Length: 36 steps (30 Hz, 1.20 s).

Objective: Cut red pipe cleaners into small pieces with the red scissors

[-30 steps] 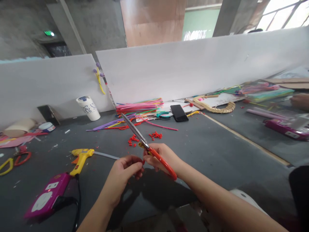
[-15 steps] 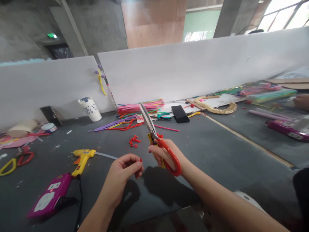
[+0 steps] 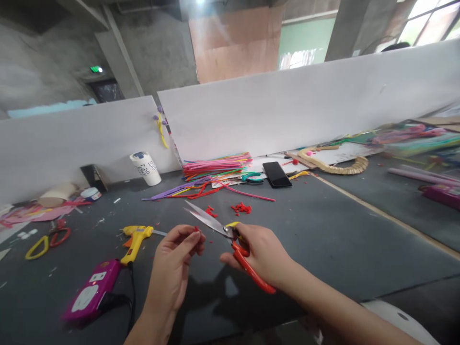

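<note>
My right hand (image 3: 264,249) grips a pair of scissors (image 3: 206,219) with red and yellow handles. Their blades point left and are slightly apart. Pinched between the thumb and fingers of my left hand (image 3: 174,261) is a small piece of red pipe cleaner (image 3: 197,229), mostly hidden by the fingertips. The scissor tips are above and close to that hand, not touching the piece. Beyond the blades, a little heap of red cut pieces (image 3: 241,208) lies on the dark table (image 3: 323,235), with a smaller group of red bits (image 3: 211,211) partly behind the blade.
A yellow glue gun (image 3: 135,242) and a purple power strip (image 3: 94,290) with a cable lie at left. Behind are bundled pipe cleaners (image 3: 215,166), teal-handled pliers (image 3: 252,178), a black phone (image 3: 276,174) and a white cup (image 3: 146,168). More scissors (image 3: 37,247) rest far left.
The scissors have swung from pointing steeply up to pointing left, with their tips nearer my left hand. The camera view has shifted slightly, and the heap behind my right hand now shows.
</note>
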### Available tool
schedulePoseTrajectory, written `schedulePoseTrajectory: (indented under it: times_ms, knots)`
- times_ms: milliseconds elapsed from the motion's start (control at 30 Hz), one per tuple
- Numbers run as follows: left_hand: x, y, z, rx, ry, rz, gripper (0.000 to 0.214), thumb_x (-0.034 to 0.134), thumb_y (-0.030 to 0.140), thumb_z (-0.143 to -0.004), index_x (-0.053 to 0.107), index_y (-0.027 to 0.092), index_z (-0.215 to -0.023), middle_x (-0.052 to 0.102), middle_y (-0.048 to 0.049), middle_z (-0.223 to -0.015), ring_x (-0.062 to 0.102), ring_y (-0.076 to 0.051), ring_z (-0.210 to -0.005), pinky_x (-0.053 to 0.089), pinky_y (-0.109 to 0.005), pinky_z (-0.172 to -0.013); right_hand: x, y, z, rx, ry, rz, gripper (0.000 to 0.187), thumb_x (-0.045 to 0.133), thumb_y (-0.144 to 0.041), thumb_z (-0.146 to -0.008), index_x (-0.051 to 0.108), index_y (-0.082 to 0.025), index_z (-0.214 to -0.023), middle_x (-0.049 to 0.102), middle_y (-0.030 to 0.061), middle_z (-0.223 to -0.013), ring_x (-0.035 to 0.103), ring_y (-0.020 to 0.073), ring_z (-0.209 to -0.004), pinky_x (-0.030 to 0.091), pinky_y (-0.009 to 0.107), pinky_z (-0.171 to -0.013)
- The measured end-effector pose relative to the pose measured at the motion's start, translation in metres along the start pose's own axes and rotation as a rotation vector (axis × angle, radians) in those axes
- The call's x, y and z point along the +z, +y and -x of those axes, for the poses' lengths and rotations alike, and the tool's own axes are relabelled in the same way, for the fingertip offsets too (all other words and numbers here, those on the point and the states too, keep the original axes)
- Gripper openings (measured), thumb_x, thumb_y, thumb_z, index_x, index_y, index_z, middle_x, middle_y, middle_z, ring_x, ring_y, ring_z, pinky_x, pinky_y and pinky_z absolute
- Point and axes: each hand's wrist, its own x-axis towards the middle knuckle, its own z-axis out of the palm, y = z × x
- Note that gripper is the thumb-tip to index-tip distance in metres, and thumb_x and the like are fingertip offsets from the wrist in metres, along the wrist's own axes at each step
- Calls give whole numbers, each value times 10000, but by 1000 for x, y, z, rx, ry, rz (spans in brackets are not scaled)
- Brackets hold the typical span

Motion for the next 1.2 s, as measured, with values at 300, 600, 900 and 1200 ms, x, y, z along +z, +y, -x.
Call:
schedulePoseTrajectory:
  times_ms: [300,600,900,1200]
  knots:
    - [1,0,3,94,-1,130,42,639,136,-654,611,163,-670,593,40,-600,518,-50,-526,438,-147,-523,13,8,11,-71,-31,134,366,467,-532,-735,512,-174,-796,593,57,-750,542,180,-662,326,240,-561]
    - [1,-2,1,120,-9,125,21,617,144,-684,609,163,-690,581,35,-614,516,-49,-544,432,-147,-540,13,6,11,-65,-40,181,336,453,-498,-758,512,-169,-787,604,69,-745,556,194,-661,342,252,-560]
    - [0,-1,3,120,3,91,22,621,160,-686,601,156,-692,563,33,-610,506,-57,-545,427,-158,-538,13,6,11,-87,-21,217,318,439,-482,-774,501,-170,-766,602,63,-722,548,186,-632,334,249,-548]
    - [1,-2,3,128,-7,92,26,622,168,-688,600,154,-688,556,39,-595,499,-51,-536,417,-152,-536,19,10,12,-126,13,230,329,425,-491,-783,483,-171,-729,588,53,-677,529,167,-587,305,237,-523]
